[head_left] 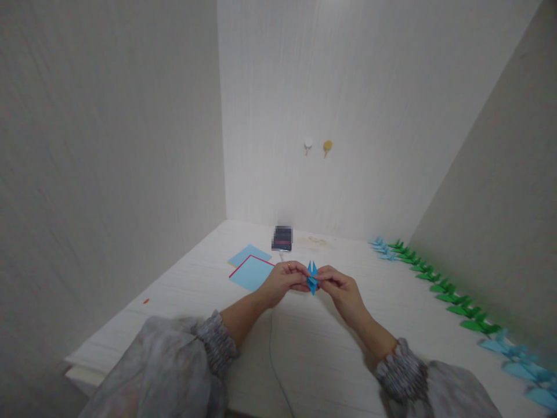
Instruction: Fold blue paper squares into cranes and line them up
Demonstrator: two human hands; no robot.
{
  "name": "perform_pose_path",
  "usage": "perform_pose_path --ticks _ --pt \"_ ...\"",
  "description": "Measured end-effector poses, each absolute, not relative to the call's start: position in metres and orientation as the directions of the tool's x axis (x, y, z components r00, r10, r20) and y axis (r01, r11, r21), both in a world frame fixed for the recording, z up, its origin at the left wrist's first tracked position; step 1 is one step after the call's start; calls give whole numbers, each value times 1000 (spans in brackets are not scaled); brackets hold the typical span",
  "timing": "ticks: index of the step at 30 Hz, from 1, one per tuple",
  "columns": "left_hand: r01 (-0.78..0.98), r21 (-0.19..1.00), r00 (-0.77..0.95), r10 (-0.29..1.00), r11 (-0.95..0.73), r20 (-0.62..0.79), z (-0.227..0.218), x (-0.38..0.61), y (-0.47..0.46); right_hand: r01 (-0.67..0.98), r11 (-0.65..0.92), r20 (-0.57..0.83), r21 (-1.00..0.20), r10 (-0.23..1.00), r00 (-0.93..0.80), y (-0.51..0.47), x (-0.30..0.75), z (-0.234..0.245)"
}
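Note:
A small blue folded paper piece (312, 277) with two upward points is pinched between both my hands above the white table (313, 348). My left hand (285, 281), with a ring on one finger, grips its left side with closed fingers. My right hand (337, 284) pinches its right side. Both forearms reach in from grey gathered sleeves at the bottom of the view.
Blue paper sheets (251, 268) with a red edge lie left of my hands. A phone (282, 238) with a cable lies beyond them. Several green folded paper pieces (439, 284) and blue folded pieces (517, 354) line the right wall. Two hooks (317, 146) hang on the back wall.

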State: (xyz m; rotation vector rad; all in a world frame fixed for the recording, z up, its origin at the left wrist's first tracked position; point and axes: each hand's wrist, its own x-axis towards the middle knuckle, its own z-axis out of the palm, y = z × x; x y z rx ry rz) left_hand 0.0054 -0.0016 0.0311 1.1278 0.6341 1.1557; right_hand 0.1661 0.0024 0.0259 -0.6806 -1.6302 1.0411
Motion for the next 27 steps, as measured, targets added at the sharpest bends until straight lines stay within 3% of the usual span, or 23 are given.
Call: perform_pose_path --ticks 7,15,27 --pt "-304 948 255 951 -92 174 32 8 -2 -42 475 464 -879 832 -305 2 165 26" --pt "-275 951 217 955 -137 201 30 10 1 -119 331 348 -936 921 -177 -2 156 32" --pt "-284 935 187 944 -214 273 27 11 3 -147 294 320 -945 924 -210 2 157 30"
